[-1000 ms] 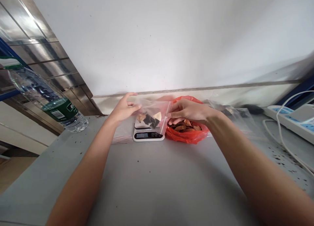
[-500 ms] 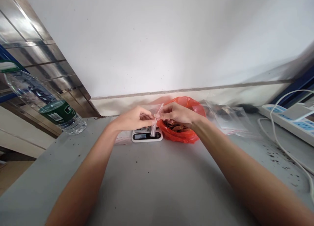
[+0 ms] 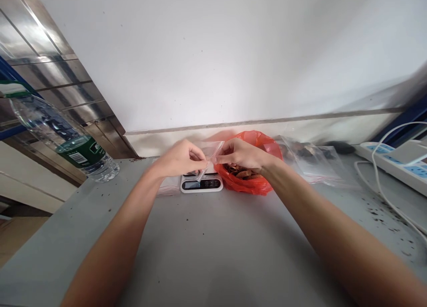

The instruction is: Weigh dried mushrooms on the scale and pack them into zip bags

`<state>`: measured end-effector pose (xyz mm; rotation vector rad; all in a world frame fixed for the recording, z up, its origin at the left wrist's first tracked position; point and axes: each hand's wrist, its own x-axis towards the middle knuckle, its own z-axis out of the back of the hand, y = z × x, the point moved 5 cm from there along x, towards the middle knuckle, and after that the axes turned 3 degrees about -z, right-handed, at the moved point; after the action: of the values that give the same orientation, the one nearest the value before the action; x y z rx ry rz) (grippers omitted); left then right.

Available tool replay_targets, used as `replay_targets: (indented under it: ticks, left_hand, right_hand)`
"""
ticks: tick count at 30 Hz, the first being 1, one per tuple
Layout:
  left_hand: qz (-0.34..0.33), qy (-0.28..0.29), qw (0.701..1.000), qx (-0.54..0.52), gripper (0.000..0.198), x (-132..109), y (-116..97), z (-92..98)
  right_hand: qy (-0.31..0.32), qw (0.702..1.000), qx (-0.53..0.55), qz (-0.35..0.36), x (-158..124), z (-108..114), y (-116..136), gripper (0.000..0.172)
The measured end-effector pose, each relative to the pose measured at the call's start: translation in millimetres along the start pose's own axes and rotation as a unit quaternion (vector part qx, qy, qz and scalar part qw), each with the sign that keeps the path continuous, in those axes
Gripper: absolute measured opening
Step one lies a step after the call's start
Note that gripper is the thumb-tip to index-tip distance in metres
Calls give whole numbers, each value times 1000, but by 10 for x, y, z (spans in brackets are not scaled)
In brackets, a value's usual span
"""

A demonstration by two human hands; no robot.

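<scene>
Above a small white digital scale, both hands pinch a clear plastic zip bag. My left hand grips its left side between thumb and fingers. My right hand has the other side, fingertips close to the left ones. A loose corner of the bag hangs down over the scale's front, near the lit display. Whether anything is inside the bag I cannot make out. Just right of the scale, partly beneath my right hand, an open red plastic bag holds brown dried pieces.
More clear bags lie left of the scale. Clear bags with dark contents rest at the right by the wall. A white power strip and cable are at far right. A large water bottle stands at left.
The bag's hanging corner has swung left across the scale's display, uncovering the buttons. Both hands still pinch the bag in nearly the same place.
</scene>
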<state>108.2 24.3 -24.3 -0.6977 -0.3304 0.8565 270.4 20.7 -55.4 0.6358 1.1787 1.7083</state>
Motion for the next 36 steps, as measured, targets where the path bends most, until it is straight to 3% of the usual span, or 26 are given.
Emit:
replay_targets:
  ticks: [4,7,9,10,14,16,20,21,22,24,27,30,36]
  left_hand:
    - [44,-151,987,18,18,-66,8,225]
    - [64,-223,972,34,22,-124,-17,307]
    - [60,-238,969,28,22,-139,-64,285]
    - [49,-241,969,20,22,-142,-97,260]
    - [-23,-223,974,18,14,-137,-235,158]
    - [-54,-228,972,32,15,-132,-251,160]
    - [-52,-404,912,42,18,-162,-94,360]
    - [-26,-416,909,26,21,-143,-14,382]
    - [8,-406,914,-25,26,-107,81,380]
    - [67,-328,920,-204,32,-6,245,287]
    - [97,-234,883,-395,20,92,292,129]
    - [87,-217,862,-450,9,130,268,73]
    - [75,-225,871,-431,22,187,281,32]
  right_hand:
    - [-34,999,0,-42,-49,17,30,43]
    - [-169,985,-9,19,-73,92,133,33]
    - [-231,969,-40,77,-99,91,219,15]
    - [-237,966,-59,85,-105,67,243,14]
    - [-186,976,-106,50,-123,-51,265,18]
    - [-156,982,-103,36,-142,-72,266,39]
    - [-147,984,-83,63,-193,26,303,85]
    - [-143,983,-80,78,-209,64,319,92]
    - [-138,983,-77,91,-227,103,335,97]
    - [-125,983,-73,113,-269,185,360,105]
    - [-125,979,-94,128,-336,326,367,107]
    - [-116,976,-150,110,-385,458,319,105]
    - [-100,961,-257,19,-542,760,191,84]
